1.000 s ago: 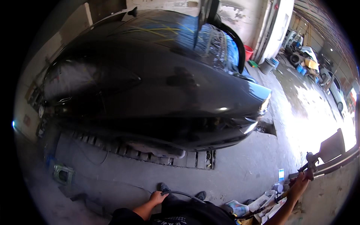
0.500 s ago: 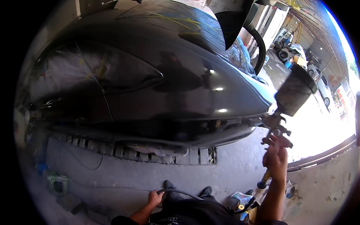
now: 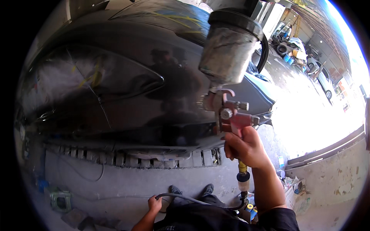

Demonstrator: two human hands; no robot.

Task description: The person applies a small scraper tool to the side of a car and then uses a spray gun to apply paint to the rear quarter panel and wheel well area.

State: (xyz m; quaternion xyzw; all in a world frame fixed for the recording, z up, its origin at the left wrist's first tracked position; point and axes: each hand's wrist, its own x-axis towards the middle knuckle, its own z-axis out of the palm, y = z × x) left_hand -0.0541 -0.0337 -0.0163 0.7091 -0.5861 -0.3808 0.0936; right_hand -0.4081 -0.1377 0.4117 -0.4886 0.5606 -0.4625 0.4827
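Observation:
My right hand (image 3: 243, 146) is closed round the handle of a spray gun (image 3: 231, 115) with a reddish body. A grey paint cup (image 3: 227, 52) with a dark lid sits on top of it, slightly tilted. The nozzle faces left, toward the glossy black side of a car (image 3: 131, 100). Below the handle hang a yellow fitting and a dark connector (image 3: 243, 177), joined to a dark air hose (image 3: 189, 199). Low in front of my body, my left hand (image 3: 155, 203) grips that hose. The car's side windows (image 3: 58, 77) are masked with plastic film.
A grated floor trench (image 3: 177, 158) runs beneath the car's side. A greenish box-like object (image 3: 61, 201) stands at lower left, near trailing hose. Cans and clutter (image 3: 296, 188) lie at right by a low wall (image 3: 327, 173). Tyres (image 3: 282, 49) and another car (image 3: 325, 82) are outside.
My right hand has swung the spray gun leftward, from beyond the car's right end to in front of its black side. The left hand still holds the hose, slightly further left.

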